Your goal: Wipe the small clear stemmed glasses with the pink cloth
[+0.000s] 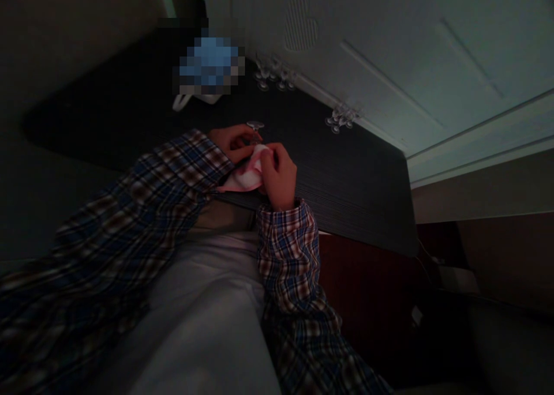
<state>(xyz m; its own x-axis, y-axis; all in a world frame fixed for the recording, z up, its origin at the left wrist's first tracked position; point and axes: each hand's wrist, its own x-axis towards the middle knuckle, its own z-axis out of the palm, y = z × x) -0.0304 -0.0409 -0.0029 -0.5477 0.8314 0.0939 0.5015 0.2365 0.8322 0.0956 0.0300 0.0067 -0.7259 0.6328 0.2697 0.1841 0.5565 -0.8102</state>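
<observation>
Dim light falls over a dark, fine-grained bench (346,170) that runs along a pale panelled wall (411,49), with the person's lap in light trousers (208,303) just below its near edge. Both forearms in plaid sleeves (285,251) come together over that near edge, and the two hands meet around a small white cloth with pink trim (247,176).

The left hand (234,142) sits on the far side of the cloth, its fingers (242,132) curled and pinching something small at the cloth's upper end; a small clear glass piece (255,125) shows just beyond them, though whether they hold it or only lie beside it cannot be told. The right hand (279,173) wraps the cloth from the near side, fingers pressed together over the top of the fabric, thumb hidden. Held this way, the cloth seems gathered between the two hands rather than spread flat, which would suit wiping or wrapping a small item inside it.

The cloth's long axis runs from lower left, where a loose end trails toward the left sleeve, up to the right where the fingers meet; its bunched end points toward the wall.

Further along the bench, two clusters of small clear glass pieces (272,78) (341,118) stand near the wall, well apart from the hands. A white object (190,101) lies beneath a blurred patch at the far left
</observation>
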